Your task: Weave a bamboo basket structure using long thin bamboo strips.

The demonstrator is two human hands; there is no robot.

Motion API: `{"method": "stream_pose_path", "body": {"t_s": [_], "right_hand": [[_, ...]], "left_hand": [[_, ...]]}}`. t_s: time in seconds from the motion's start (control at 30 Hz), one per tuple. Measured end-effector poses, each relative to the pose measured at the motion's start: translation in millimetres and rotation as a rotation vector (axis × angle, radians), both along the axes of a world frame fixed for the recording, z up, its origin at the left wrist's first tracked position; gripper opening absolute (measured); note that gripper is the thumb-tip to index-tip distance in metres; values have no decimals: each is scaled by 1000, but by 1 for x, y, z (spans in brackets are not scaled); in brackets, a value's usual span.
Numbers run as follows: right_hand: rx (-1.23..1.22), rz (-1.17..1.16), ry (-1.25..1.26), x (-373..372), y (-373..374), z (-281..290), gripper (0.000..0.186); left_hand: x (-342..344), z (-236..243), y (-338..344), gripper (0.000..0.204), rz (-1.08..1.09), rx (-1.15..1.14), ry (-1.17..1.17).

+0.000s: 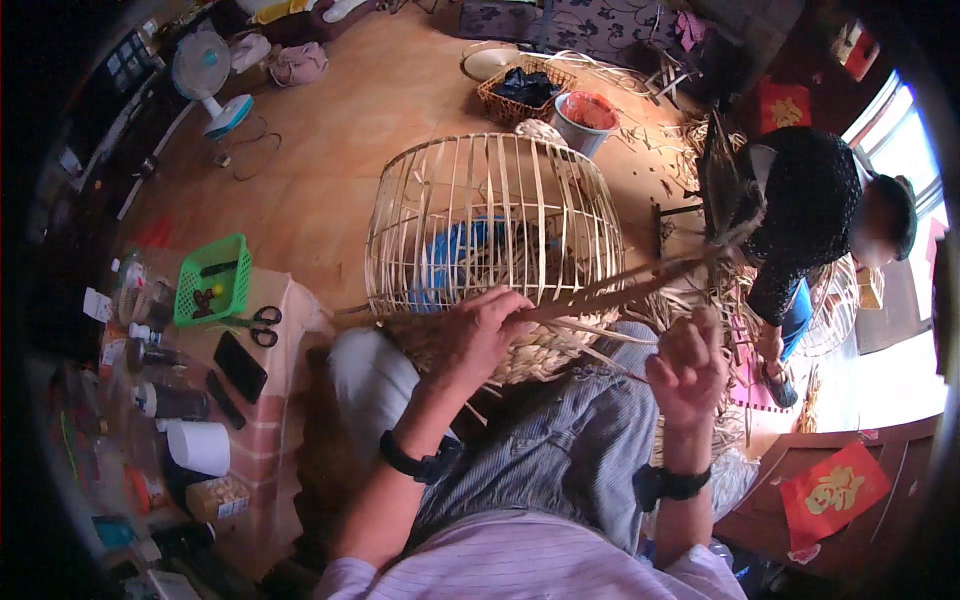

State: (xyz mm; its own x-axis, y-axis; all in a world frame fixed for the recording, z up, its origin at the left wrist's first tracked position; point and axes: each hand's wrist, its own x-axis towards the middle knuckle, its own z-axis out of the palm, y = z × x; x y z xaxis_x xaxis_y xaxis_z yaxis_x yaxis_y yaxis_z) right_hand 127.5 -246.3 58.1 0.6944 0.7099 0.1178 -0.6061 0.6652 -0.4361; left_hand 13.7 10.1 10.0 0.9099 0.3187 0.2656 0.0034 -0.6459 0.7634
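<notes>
A large basket stands between my knees, with open upright ribs and a band of plaited straw point(545, 358) along its near side. My left hand point(487, 335) rests on this band, fingers pinched on a long, flat brown strip of dried leaf point(640, 283) that stretches off to the upper right. To the right of the basket, my right hand point(688, 368) is raised with its fingers curled in. Pale strip ends point(605, 333) stick out of the weave toward it; what its fingers hold, if anything, I cannot make out. Blue material point(440, 262) shows through the ribs.
At left, a low table holds a green plastic basket point(238, 285), scissors point(265, 326), a phone point(240, 366) and bottles. A fan point(205, 75) stands far left. Beyond my basket are a bucket point(580, 138) and a wicker basket point(490, 105). A co-worker point(808, 195) bends over at right among loose straw.
</notes>
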Motion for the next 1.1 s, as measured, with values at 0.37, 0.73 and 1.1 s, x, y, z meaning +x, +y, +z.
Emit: {"method": "stream_pose_path", "body": {"t_s": [0.37,0.73,1.1], "right_hand": [[-949,30,-496,21,110,-13,40],[-821,98,-449,90,152,-38,21],[-1405,-179,-1783,95,186,-37,16]], "left_hand": [[8,-25,-5,24,133,6,-138],[1,-19,-27,90,122,433,-58],[11,-35,-38,102,181,484,42]]}}
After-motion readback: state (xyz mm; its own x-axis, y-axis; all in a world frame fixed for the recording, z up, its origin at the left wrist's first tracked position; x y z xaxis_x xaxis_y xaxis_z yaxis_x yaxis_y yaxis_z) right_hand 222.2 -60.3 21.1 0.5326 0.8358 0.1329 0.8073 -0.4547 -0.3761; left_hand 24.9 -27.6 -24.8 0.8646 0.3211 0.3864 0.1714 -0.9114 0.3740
